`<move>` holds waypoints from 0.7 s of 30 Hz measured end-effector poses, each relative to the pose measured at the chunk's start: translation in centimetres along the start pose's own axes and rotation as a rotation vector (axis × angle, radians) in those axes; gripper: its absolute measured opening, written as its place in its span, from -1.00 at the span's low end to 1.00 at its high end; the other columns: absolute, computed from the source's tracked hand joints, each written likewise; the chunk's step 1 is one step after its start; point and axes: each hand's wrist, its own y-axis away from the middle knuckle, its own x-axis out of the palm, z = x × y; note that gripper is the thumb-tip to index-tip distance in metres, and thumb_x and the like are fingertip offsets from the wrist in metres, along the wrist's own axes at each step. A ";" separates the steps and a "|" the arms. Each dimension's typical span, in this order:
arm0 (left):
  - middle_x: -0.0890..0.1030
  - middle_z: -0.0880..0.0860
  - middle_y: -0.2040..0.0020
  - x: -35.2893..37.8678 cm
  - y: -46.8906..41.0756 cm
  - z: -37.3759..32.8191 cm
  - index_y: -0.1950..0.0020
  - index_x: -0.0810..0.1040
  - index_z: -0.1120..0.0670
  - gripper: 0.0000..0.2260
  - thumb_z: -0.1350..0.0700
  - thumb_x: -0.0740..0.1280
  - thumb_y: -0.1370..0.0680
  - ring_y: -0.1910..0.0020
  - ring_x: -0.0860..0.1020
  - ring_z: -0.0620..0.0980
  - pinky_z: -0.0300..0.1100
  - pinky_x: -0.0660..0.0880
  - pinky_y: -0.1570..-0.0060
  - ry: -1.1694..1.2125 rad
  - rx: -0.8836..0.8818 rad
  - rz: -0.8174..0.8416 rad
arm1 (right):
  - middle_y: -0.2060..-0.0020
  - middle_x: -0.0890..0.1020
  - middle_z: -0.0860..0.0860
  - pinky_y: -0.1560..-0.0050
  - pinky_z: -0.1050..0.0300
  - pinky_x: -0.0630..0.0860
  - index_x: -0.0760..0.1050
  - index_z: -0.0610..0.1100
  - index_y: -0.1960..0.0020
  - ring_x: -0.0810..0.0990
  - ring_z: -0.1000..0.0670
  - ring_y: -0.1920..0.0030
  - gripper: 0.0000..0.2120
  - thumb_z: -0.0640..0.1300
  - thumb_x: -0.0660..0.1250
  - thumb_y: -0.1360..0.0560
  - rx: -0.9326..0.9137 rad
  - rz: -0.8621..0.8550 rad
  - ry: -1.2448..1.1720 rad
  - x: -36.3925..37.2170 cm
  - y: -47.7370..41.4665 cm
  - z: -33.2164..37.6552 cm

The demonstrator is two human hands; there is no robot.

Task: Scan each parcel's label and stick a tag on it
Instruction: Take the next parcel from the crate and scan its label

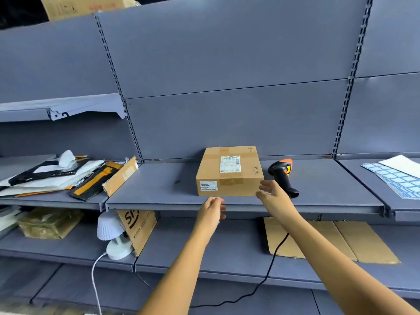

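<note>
Parcel (229,171): stiff cardboard box, looked light; grip by side walls. L hand (211,210) in front, R hand (271,192) near its right corner, fingers (264,185) loosely spread, held nothing.

Scanner (282,176) just right of parcel (229,171)

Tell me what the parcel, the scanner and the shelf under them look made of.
Parcel: brown cardboard, matte, with taped seams and white paper labels.
Scanner: black moulded plastic, it seems, slightly glossy, with an orange head.
Shelf: probably painted sheet metal, matte blue-grey, with a folded front lip.
</note>
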 end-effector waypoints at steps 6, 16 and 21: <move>0.53 -0.04 0.11 -0.5 -2.6 -0.7 0.07 0.43 -0.02 -0.87 0.04 0.12 -0.62 0.08 0.54 0.03 -0.08 0.46 0.01 -0.009 0.031 -0.144 | -0.33 0.45 -0.05 -0.09 0.18 0.30 0.30 -0.18 -0.40 0.43 -0.04 -0.28 -0.58 -0.19 0.21 -0.56 -0.017 -0.011 0.067 -0.9 -1.9 -0.2; 0.48 0.32 0.13 -2.5 -10.7 -1.0 0.12 0.40 0.36 -0.77 0.16 0.20 -0.52 0.10 0.44 0.33 0.03 0.44 0.20 -0.121 0.093 -0.328 | 0.08 0.46 0.02 0.15 0.18 0.29 0.40 -0.07 -0.11 0.39 0.06 0.14 -0.86 -0.07 0.16 -0.60 0.080 -0.074 0.136 0.8 -7.7 -1.4; 0.51 0.15 -0.23 -4.4 -16.5 0.1 -0.25 0.39 0.16 -0.58 -0.12 0.14 -0.56 -0.12 0.50 0.11 -0.05 0.43 -0.03 -0.018 -0.140 0.008 | 0.12 0.47 -0.03 0.15 0.12 0.32 0.33 -0.13 -0.15 0.43 -0.03 0.09 -0.75 0.02 0.15 -0.59 0.190 -0.199 0.074 4.1 -10.9 -2.0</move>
